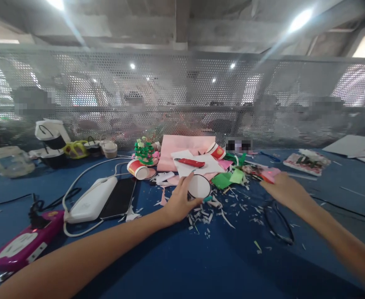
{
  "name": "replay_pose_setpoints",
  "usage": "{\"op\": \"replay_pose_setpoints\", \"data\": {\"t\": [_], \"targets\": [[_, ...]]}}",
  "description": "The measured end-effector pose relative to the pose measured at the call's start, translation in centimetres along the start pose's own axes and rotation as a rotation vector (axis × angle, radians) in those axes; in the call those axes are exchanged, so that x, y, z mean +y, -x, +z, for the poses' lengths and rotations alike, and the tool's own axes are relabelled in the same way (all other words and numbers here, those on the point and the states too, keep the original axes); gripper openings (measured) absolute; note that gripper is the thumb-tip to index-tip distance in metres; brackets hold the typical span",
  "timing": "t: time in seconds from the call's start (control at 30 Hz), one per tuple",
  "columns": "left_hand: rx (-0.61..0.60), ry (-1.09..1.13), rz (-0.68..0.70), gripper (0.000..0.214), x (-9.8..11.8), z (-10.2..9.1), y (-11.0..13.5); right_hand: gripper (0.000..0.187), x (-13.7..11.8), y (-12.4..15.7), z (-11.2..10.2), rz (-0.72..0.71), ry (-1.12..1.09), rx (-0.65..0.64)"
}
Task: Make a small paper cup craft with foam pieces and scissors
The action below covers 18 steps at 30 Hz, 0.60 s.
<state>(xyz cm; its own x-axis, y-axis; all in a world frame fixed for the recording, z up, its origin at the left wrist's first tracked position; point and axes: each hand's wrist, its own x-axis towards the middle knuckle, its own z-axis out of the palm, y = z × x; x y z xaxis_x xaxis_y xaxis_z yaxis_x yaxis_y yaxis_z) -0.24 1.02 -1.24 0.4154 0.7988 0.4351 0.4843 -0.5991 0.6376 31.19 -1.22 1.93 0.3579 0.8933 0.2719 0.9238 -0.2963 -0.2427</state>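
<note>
My left hand (pixel 181 199) curls its thumb and fingers around a round white piece with a dark rim (pixel 199 186), held over the paper scraps in the middle of the table. Reaching out to the right, my right hand (pixel 276 185) is at a pink and red item (pixel 270 174); its fingers are blurred and partly hidden, so I cannot tell whether it grips it. Beyond the round piece, a red utility knife (pixel 189 162) lies on white paper (pixel 180 169). Green paper (pixel 222 180) and a tipped red paper cup (pixel 216 151) are between the hands.
Another tipped red cup (pixel 138 170) lies by a green curled-paper plant (pixel 144 151). At left are a black phone (pixel 119 198), a white power bank (pixel 93 199) and a purple power strip (pixel 27 243). Dark-framed glasses (pixel 278 224) lie at right. A perforated screen (pixel 176 91) stands behind.
</note>
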Motion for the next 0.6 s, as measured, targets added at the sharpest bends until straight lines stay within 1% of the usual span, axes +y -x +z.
{"op": "replay_pose_setpoints", "data": {"t": [0.03,0.07,0.1,0.17,0.2,0.3,0.37,0.43,0.6], "targets": [[0.041,0.016,-0.031,0.075,-0.2,0.0,-0.2,0.033,-1.0,0.4,0.0,0.017,0.005,0.045],[0.079,0.037,-0.070,0.075,-0.5,0.1,-0.5,0.039,-2.0,0.7,0.1,-0.002,0.002,0.097],[0.106,0.062,-0.114,0.076,-0.8,0.1,-0.7,0.042,-3.0,0.9,0.4,-0.034,-0.019,0.140],[0.146,0.113,-0.201,0.077,-1.4,0.1,-1.1,0.040,-4.6,0.7,1.2,-0.085,-0.067,0.210],[0.162,0.138,-0.235,0.077,-1.5,0.1,-1.3,0.039,-5.2,0.4,1.8,-0.108,-0.096,0.218],[0.194,0.185,-0.281,0.078,-1.6,0.0,-1.4,0.029,-6.1,-0.6,3.4,-0.103,-0.217,0.139],[0.182,0.176,-0.280,0.079,-1.2,-0.2,-1.3,0.025,-6.0,-1.1,4.2,-0.078,-0.273,0.094],[0.149,0.142,-0.251,0.079,-0.7,-0.4,-1.3,0.026,-5.6,-1.2,4.5,-0.050,-0.293,0.088],[-0.021,0.052,-0.133,0.073,0.0,-0.2,-1.0,0.035,-4.7,-0.6,4.2,-0.029,-0.261,0.115]]}}
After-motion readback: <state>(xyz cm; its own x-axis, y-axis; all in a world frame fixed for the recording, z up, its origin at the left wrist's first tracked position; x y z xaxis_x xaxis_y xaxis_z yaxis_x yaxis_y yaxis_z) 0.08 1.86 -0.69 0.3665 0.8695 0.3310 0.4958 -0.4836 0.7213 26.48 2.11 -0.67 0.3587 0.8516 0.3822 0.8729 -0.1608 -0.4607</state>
